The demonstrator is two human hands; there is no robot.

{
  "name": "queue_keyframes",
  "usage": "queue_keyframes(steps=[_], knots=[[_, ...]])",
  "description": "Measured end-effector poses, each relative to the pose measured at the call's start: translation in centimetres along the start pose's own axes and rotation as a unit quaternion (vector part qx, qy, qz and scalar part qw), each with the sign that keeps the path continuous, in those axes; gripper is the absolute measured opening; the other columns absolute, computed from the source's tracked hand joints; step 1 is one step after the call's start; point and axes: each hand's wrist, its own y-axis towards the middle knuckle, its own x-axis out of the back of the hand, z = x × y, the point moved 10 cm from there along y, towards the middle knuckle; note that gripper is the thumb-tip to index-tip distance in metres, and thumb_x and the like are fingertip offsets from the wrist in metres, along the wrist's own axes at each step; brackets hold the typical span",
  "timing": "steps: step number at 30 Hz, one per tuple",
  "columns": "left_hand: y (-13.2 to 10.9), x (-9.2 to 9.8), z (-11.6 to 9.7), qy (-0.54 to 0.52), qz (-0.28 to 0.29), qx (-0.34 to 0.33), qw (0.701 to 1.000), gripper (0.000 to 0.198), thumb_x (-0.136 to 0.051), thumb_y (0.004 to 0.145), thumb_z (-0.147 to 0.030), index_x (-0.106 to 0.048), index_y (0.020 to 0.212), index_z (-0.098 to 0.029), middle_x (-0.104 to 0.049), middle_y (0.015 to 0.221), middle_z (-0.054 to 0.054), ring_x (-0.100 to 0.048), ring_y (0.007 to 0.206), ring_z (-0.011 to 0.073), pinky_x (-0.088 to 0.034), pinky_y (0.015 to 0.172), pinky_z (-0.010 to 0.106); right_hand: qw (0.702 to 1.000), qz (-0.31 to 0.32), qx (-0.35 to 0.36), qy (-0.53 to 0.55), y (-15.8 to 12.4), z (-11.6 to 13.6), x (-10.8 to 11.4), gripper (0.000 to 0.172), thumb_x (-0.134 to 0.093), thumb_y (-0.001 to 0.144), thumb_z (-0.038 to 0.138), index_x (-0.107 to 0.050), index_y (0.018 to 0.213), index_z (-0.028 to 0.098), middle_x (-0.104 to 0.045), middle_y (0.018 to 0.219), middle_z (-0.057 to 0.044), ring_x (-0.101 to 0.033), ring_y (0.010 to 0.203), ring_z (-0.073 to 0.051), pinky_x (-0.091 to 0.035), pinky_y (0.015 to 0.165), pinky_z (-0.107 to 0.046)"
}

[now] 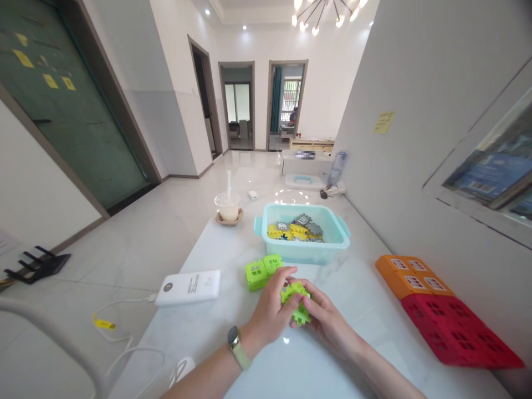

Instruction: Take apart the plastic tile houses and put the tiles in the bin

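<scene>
Two hands (272, 307) (330, 321) around one green toy block (301, 314)

I am in a home: brown-framed doorways (236, 65), a spiky lamp (320, 16) with glowing bulbs, a long teal curtain (276, 100).

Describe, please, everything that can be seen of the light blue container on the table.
The container is a light blue, rectangular tub with rounded corners, a broad rim and a handle jutting out at each end. It looks like plastic. Lidless, it stands upright on the white table, beyond the left hand and the right hand, neither touching it. Yellow and grey toothed pieces, with some blue, lie jumbled inside.
</scene>
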Motion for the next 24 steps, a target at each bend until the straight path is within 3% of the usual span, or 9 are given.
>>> queue_keyframes(steps=[4, 7, 8, 11, 14, 17, 19, 21, 24], knots=[[0.5, 2.5, -0.9, 0.023, -0.042, -0.043, 0.998, 0.048, -0.051, 0.095, -0.04, -0.041, 0.139, -0.022, -0.055, 0.13, 0.011, -0.058, 0.107, 0.0244, -0.047, 0.093, 0.041, 0.989, -0.047, 0.054, -0.127, 0.1, 2.5, 0.9, 0.026, -0.063, 0.092, 0.043, -0.061, 0.107, 0.022, -0.061, 0.089, -0.002, -0.061, 0.078, -0.017, -0.055, 0.061, -0.028], [1.1, 5.8, -2.0, 0.088, -0.095, -0.085, 0.988, 0.036, -0.05, 0.094, -0.032, -0.049, 0.128, -0.021, -0.058, 0.12, 0.01, -0.058, 0.104, 0.0243, -0.048, 0.087, 0.038, 0.958, -0.117, 0.134, -0.224, 0.7, 7.7, 2.7, 0.03, -0.06, 0.092, 0.048, -0.059, 0.105, 0.021, -0.064, 0.083, -0.003, -0.063, 0.071, -0.019, -0.055, 0.06, -0.032], [1.3, 6.7, -2.1, 0.125, -0.104, -0.093, 0.982, 0.03, -0.051, 0.093, -0.03, -0.053, 0.121, -0.02, -0.06, 0.116, 0.01, -0.057, 0.104, 0.0246, -0.048, 0.087, 0.039, 0.931, -0.153, 0.18, -0.277, 0.9, 10.4, 3.5, 0.03, -0.058, 0.092, 0.047, -0.058, 0.106, 0.021, -0.065, 0.083, -0.003, -0.063, 0.07, -0.02, -0.055, 0.063, -0.034], [2.3, 7.7, -0.8, 0.267, -0.059, -0.051, 0.961, 0.025, -0.063, 0.085, -0.027, -0.062, 0.109, -0.021, -0.064, 0.108, 0.008, -0.056, 0.106, 0.0279, -0.046, 0.093, 0.043, 0.792, -0.253, 0.278, -0.481, 1.6, 18.3, 4.6, 0.03, -0.053, 0.093, 0.04, -0.057, 0.117, 0.022, -0.067, 0.094, -0.006, -0.065, 0.081, -0.024, -0.054, 0.079, -0.042], [2.5, 6.7, 1.7, 0.331, 0.042, 0.02, 0.942, 0.05, -0.076, 0.076, -0.032, -0.062, 0.123, -0.026, -0.065, 0.116, 0.007, -0.058, 0.108, 0.0299, -0.048, 0.093, 0.044, 0.689, -0.222, 0.27, -0.635, 3.4, 21.1, 3.5, 0.037, -0.052, 0.092, 0.032, -0.056, 0.127, 0.019, -0.064, 0.119, -0.013, -0.061, 0.109, -0.032, -0.047, 0.097, -0.051], [1.8, 4.4, 2.4, 0.303, 0.113, 0.024, 0.946, 0.063, -0.077, 0.077, -0.029, -0.054, 0.136, -0.03, -0.063, 0.122, 0.004, -0.059, 0.109, 0.0269, -0.05, 0.094, 0.039, 0.643, -0.162, 0.313, -0.68, 2.5, 19.5, 0.7, 0.029, -0.046, 0.096, 0.029, -0.061, 0.12, 0.02, -0.06, 0.125, -0.014, -0.057, 0.118, -0.03, -0.046, 0.101, -0.047], [1.4, 2.8, 2.0, 0.277, 0.136, 0.003, 0.951, 0.058, -0.075, 0.078, -0.025, -0.057, 0.132, -0.031, -0.064, 0.12, 0.003, -0.059, 0.109, 0.0256, -0.05, 0.095, 0.038, 0.667, -0.06, 0.294, -0.682, 1.6, 15.2, -1.0, 0.027, -0.046, 0.098, 0.028, -0.061, 0.119, 0.022, -0.062, 0.12, -0.012, -0.061, 0.112, -0.026, -0.051, 0.097, -0.042], [1.1, 1.3, 1.5, 0.252, 0.153, -0.02, 0.955, 0.051, -0.075, 0.077, -0.023, -0.061, 0.126, -0.029, -0.066, 0.115, 0.003, -0.059, 0.106, 0.0248, -0.05, 0.095, 0.037, 0.679, 0.022, 0.24, -0.694, 0.8, 9.9, -1.6, 0.038, -0.056, 0.093, 0.031, -0.056, 0.13, 0.023, -0.056, 0.134, -0.015, -0.056, 0.121, -0.03, -0.05, 0.1, -0.046], [1.0, 0.2, 0.8, 0.215, 0.158, -0.039, 0.963, 0.05, -0.076, 0.074, -0.018, -0.063, 0.121, -0.027, -0.065, 0.117, 0.002, -0.058, 0.107, 0.0234, -0.049, 0.097, 0.036, 0.724, 0.038, 0.187, -0.663, -0.1, 5.0, 0.0, 0.058, -0.063, 0.089, 0.034, -0.044, 0.142, 0.021, -0.05, 0.142, -0.017, -0.049, 0.13, -0.033, -0.044, 0.106, -0.05]])
